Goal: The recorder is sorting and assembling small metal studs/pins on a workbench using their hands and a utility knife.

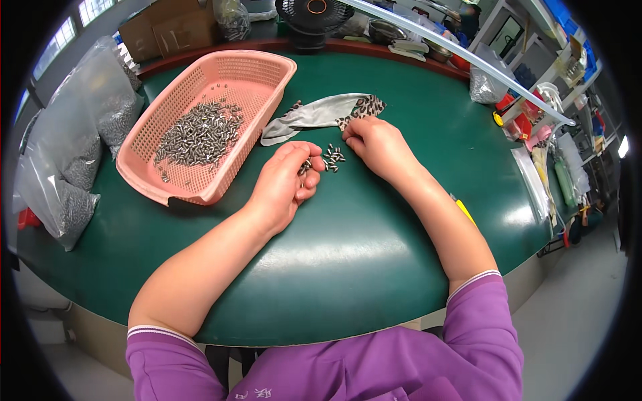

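My left hand [291,175] is curled, palm partly up, around several small shiny metal pieces [305,166]. Just right of its fingertips, a small pile of the same metal pieces [332,158] lies on the green table. My right hand [378,146] is closed, thumb and fingers together, right of that pile; anything in its grip is hidden. Its knuckles meet the leopard-print end of a grey cloth [314,115] lying behind both hands. At the left, a pink perforated plastic basket [231,175] holds a large heap of such metal pieces [200,134].
The green table [321,281] curves around me. Clear plastic bags of metal pieces [80,160] stand at the left edge. A black fan [313,19] and a cardboard box [170,30] are at the back. Something yellow [464,210] shows beside my right forearm.
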Available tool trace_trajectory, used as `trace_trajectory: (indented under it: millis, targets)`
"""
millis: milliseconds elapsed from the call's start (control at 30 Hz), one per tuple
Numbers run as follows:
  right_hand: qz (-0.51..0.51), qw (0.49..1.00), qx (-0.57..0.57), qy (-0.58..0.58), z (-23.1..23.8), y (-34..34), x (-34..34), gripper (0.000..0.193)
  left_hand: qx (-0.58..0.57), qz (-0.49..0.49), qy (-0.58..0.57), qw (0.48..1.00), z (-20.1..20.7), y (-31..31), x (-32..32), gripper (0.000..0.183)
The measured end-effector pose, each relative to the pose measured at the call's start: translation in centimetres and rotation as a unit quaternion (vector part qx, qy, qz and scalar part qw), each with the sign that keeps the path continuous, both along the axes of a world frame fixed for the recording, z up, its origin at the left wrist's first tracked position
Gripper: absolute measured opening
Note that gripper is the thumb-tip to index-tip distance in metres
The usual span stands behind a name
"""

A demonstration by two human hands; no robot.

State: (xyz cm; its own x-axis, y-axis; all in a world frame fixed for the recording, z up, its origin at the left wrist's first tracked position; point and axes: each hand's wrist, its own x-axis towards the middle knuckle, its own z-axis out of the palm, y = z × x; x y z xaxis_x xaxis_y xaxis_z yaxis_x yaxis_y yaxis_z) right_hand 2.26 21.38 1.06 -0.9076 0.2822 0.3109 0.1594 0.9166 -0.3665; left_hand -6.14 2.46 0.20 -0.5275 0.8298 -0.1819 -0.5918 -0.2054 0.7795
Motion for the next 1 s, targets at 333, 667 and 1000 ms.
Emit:
trace_trajectory:
  millis: [333, 667, 1000]
  targets:
    - [0.219, 0.95, -0.215, 0.057, 2.9, -2.4, 0.6, 0.017, -0.058, -0.101, 0.062, 0.991, 0.4, -0.2, -0.5, 0.017]
    - [0.246, 0.952, -0.174, 0.059, 3.7, -2.1, 1.2, 0.022, -0.046, -0.135, 0.059, 0.988, 0.4, 0.0, -0.7, 0.021]
    - [0.212, 0.977, -0.019, -0.015, 2.9, -0.9, 1.5, 0.01, -0.014, -0.123, 0.014, 0.992, 0.1, -0.3, -0.9, 0.025]
